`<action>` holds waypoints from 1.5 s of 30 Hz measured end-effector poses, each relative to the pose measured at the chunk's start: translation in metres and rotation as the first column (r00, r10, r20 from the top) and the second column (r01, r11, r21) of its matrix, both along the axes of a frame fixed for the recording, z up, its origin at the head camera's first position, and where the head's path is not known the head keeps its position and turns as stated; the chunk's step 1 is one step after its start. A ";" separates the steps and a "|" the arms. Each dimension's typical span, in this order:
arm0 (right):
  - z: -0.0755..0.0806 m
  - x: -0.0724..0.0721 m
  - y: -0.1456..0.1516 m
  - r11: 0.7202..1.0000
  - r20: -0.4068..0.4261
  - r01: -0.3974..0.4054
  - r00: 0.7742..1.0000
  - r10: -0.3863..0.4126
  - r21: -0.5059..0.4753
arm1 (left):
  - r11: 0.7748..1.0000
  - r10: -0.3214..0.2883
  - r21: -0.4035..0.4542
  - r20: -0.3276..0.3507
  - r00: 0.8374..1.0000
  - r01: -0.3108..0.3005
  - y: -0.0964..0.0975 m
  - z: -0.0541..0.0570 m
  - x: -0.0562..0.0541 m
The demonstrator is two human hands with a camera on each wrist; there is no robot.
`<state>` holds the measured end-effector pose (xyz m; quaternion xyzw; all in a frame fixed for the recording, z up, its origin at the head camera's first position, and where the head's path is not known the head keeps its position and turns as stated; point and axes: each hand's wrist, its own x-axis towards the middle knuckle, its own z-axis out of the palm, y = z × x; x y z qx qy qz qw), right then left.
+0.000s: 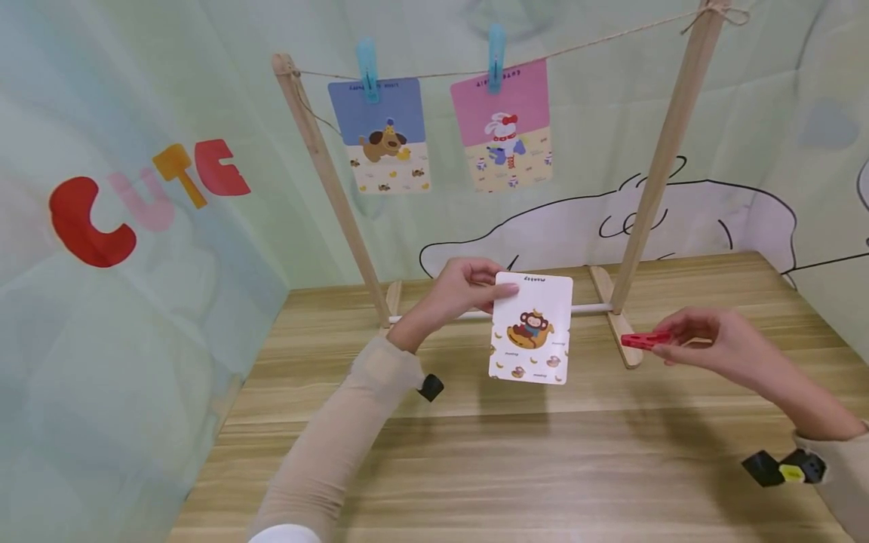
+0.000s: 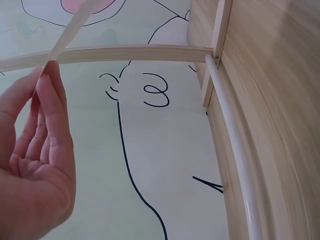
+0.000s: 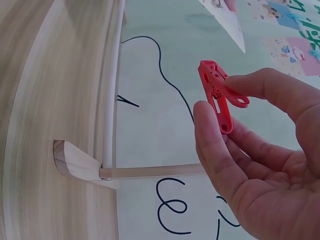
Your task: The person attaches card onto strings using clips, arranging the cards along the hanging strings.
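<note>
A white card with a monkey picture (image 1: 530, 332) is pinched by its upper left edge in my left hand (image 1: 465, 288), above the table. In the left wrist view the card (image 2: 75, 27) shows nearly edge-on between thumb and fingers. My right hand (image 1: 720, 348) holds a red clothespin (image 1: 645, 340) off to the right of the card. The right wrist view shows the clothespin (image 3: 216, 95) between thumb and fingertips. Behind, a string (image 1: 448, 75) carries a puppy card (image 1: 383, 136) and a pink rabbit card (image 1: 505, 128), each under a light blue clothespin.
A wooden frame with a left post (image 1: 333, 181) and a right post (image 1: 668, 151) stands at the back of the wooden table (image 1: 529, 467). A white rod (image 1: 591, 308) joins the posts low down. Patterned curtain cloth (image 1: 170, 339) surrounds the table.
</note>
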<state>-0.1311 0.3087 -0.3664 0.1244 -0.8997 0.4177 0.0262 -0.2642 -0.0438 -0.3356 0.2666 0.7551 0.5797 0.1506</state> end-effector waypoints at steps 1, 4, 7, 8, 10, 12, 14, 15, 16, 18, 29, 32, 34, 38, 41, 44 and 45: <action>0.001 0.000 0.000 1.000 0.000 0.001 1.000 -0.001 -0.005 | 1.000 0.004 0.002 -0.006 1.000 -0.004 0.001 0.001 0.000; 0.003 -0.001 0.000 1.000 0.001 0.008 1.000 -0.008 -0.003 | 1.000 0.011 0.008 -0.024 1.000 -0.011 0.004 0.003 0.000; 0.005 -0.001 0.000 1.000 -0.002 0.017 1.000 -0.017 -0.001 | 1.000 0.011 0.017 -0.033 0.999 -0.011 0.006 0.006 -0.001; 0.005 -0.001 0.000 1.000 -0.003 0.020 1.000 -0.020 -0.001 | 1.000 0.009 0.023 -0.029 1.000 -0.008 0.006 0.006 -0.001; 0.006 -0.001 0.000 1.000 -0.009 0.024 1.000 -0.024 -0.003 | 0.999 0.012 0.037 -0.025 1.000 -0.011 0.008 0.008 -0.002; 0.008 -0.001 0.001 1.000 -0.018 0.023 1.000 -0.023 -0.009 | 0.998 0.018 0.056 -0.023 1.000 -0.017 0.009 0.009 -0.002; 0.009 -0.002 0.001 1.000 -0.030 0.023 0.999 -0.023 -0.018 | 0.997 0.033 0.074 -0.022 0.999 -0.032 0.010 0.011 -0.002; 0.009 -0.003 0.002 1.000 -0.039 0.021 0.999 -0.022 -0.023 | 0.996 0.043 0.082 -0.023 0.999 -0.041 0.010 0.012 -0.002; 0.010 -0.003 0.002 0.999 -0.048 0.020 0.999 -0.021 -0.029 | 0.995 0.052 0.090 -0.026 0.998 -0.050 0.010 0.012 -0.002; 0.010 -0.004 0.003 0.999 -0.058 0.016 0.998 -0.019 -0.047 | 0.992 0.067 0.107 -0.029 0.997 -0.064 0.010 0.013 -0.002; 0.019 -0.005 0.004 0.998 -0.060 0.044 0.997 -0.047 -0.053 | 0.984 0.121 0.135 -0.026 0.992 -0.116 0.011 0.019 -0.005; 0.022 -0.006 0.004 0.997 -0.059 0.052 0.997 -0.056 -0.060 | 0.984 0.128 0.130 -0.021 0.992 -0.124 0.013 0.021 -0.006; 0.024 -0.007 0.005 0.995 -0.053 0.059 0.997 -0.063 -0.076 | 0.984 0.128 0.129 -0.021 0.992 -0.125 0.013 0.022 -0.006; 0.026 -0.009 0.007 0.991 -0.046 0.053 0.997 -0.059 -0.119 | 0.985 0.127 0.122 -0.030 0.991 -0.123 0.014 0.025 -0.008; 0.028 -0.011 0.007 0.990 -0.046 0.048 0.997 -0.054 -0.132 | 0.984 0.133 0.121 -0.041 0.990 -0.128 0.015 0.027 -0.009; 0.031 -0.012 0.007 0.992 -0.049 0.059 0.997 -0.065 -0.113 | 0.983 0.143 0.122 -0.040 0.989 -0.137 0.016 0.031 -0.009; 0.033 -0.012 0.007 0.993 -0.051 0.060 0.997 -0.066 -0.106 | 0.983 0.147 0.121 -0.042 0.988 -0.141 0.017 0.032 -0.009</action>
